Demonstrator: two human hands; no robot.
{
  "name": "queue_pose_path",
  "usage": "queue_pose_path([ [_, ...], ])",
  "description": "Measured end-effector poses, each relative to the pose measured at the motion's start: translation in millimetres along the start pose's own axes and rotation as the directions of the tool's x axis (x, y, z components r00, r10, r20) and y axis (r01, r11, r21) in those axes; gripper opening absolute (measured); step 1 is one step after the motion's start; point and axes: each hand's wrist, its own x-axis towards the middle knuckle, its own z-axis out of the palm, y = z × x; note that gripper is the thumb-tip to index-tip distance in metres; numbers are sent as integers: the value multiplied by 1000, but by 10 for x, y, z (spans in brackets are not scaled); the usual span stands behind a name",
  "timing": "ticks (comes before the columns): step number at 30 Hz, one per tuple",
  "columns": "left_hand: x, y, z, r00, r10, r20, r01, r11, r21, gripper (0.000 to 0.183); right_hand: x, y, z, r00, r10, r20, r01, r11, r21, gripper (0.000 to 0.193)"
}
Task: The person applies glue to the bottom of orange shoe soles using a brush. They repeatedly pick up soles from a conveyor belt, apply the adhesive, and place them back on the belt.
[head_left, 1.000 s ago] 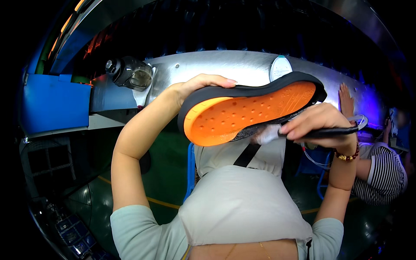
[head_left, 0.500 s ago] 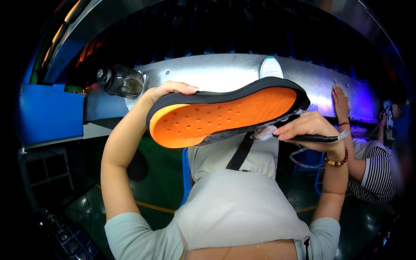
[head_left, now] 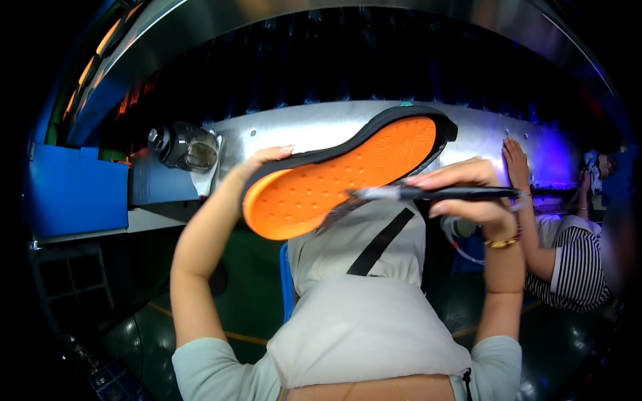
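Note:
I hold up a shoe sole [head_left: 324,184], black around the rim with an orange dimpled inside facing me, tilted so its right end is higher. My left hand [head_left: 269,157] grips its lower left end by the far rim, with the fingertips showing on the edge and the rest behind. In my right hand [head_left: 487,215] a black-handled brush [head_left: 438,194] is pinched between thumb and fingers. Its pale, blurred bristle end points left and overlaps the near edge and inside of the sole. Whether the bristles touch the surface I cannot tell.
Behind the sole runs a metal conveyor-like ledge [head_left: 301,123]. A dark bottle [head_left: 187,147] stands on its left, near a blue box [head_left: 80,187]. At right, a co-worker's hand [head_left: 516,164] rests on the ledge. A pale apron [head_left: 368,327] covers my lap.
The brush has swung left and up, from below the sole's near edge to over its inside. The sole has tilted more steeply, its left end lower.

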Motion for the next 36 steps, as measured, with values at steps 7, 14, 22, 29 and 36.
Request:
queue_pose_path([
  [7, 343, -430, -79, 973, 174, 150, -112, 929, -352, 36, -14, 682, -16, 844, 218, -491, -205, 975, 82, 13],
  [14, 570, -536, -1, 964, 259, 60, -217, 897, -384, 33, 51, 1001, 478, 658, -232, -717, -253, 828, -500, 14],
  [22, 297, -391, -106, 968, 249, 28, -236, 945, -228, 38, -276, 361, 328, 878, 165, -449, -18, 950, 312, 13],
  [29, 205, 489, 359, 541, 776, 325, -833, 546, 84, 42, -808, 494, -56, 323, 332, -886, 473, 755, 455, 15],
  [36, 877, 2079, 1617, 185, 877, 443, -735, 423, -530, 61, -706, 616, 99, 408, 386, -827, 404, 736, 543, 15],
])
